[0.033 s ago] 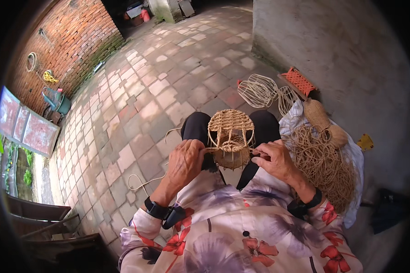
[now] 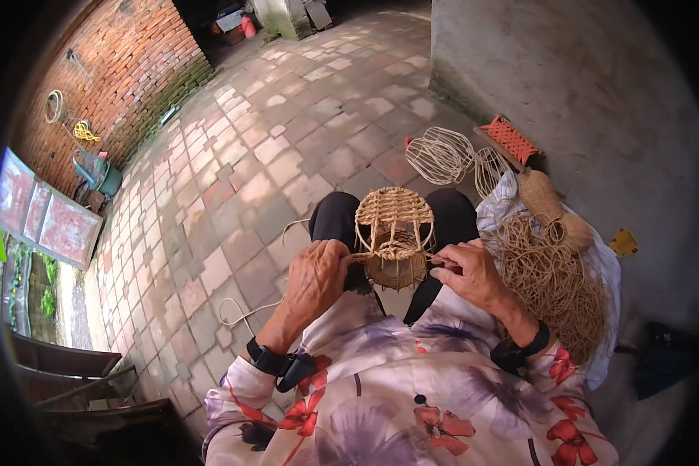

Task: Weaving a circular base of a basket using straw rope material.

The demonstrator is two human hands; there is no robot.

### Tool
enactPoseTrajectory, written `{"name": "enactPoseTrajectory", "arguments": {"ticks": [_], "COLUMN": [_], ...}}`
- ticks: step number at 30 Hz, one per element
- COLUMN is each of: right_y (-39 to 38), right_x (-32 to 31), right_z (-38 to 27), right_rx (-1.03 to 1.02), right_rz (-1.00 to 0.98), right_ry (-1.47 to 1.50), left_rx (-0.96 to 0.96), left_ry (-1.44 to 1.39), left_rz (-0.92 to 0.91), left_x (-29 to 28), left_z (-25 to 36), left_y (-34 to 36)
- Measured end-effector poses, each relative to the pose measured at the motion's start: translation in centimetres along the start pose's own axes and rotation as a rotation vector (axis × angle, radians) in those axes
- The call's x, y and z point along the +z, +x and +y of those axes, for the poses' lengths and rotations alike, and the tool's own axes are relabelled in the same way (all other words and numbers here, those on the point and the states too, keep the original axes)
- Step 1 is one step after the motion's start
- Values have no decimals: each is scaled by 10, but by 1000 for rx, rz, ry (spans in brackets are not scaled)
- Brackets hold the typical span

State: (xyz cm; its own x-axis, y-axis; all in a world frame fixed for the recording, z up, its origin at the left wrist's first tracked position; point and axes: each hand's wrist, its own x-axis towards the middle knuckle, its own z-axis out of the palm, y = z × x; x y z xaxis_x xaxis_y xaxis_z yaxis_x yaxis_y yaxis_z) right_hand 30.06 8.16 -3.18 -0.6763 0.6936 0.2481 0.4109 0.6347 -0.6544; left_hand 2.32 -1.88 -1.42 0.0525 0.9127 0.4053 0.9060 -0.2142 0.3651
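Note:
A partly woven straw-coloured basket (image 2: pixel 394 208) with an openwork wire-like frame stands between my knees. Its upper part is woven with twisted cord, and open gaps show lower down. At its left side my left hand (image 2: pixel 317 273) is closed, pinching a length of twisted cord (image 2: pixel 359 256). My right hand (image 2: pixel 471 273) pinches cord on the basket's right side, thumb and fingers pressed together. Both hands are level, close to the basket's middle. A pale loose strand (image 2: pixel 245 317) trails on the floor beside my left forearm.
On my right a large heap of brown cord (image 2: pixel 555 287) lies on a white sack (image 2: pixel 604 311). Beyond it are a brown woven piece (image 2: pixel 540 194), white wire frames (image 2: pixel 440 155) and an orange woven item (image 2: pixel 511 138) by the grey wall (image 2: pixel 567 85). Paving tiles (image 2: pixel 241 186) stretch ahead.

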Motion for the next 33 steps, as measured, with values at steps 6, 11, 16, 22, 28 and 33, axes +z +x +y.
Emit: {"name": "enactPoseTrajectory", "arguments": {"ticks": [6, 11, 16, 22, 28, 33], "right_y": [-1, 0, 0, 0, -4, -1], "right_x": [5, 8, 1, -1, 2, 5], "right_z": [7, 6, 6, 15, 15, 18], "right_rx": [-15, -62, 25, 55, 15, -1], "right_rz": [32, 79, 30, 4, 27, 9], "right_ry": [-38, -29, 26, 9, 8, 36], "left_rx": [-340, -174, -255, -491, -108, -107], "left_ry": [-462, -413, 62, 538, -52, -200], "left_rz": [-244, -46, 71, -64, -115, -93], "left_x": [0, 9, 6, -13, -12, 13], "left_z": [8, 13, -13, -122, -13, 11], "left_y": [2, 3, -3, -75, -8, 2]}}
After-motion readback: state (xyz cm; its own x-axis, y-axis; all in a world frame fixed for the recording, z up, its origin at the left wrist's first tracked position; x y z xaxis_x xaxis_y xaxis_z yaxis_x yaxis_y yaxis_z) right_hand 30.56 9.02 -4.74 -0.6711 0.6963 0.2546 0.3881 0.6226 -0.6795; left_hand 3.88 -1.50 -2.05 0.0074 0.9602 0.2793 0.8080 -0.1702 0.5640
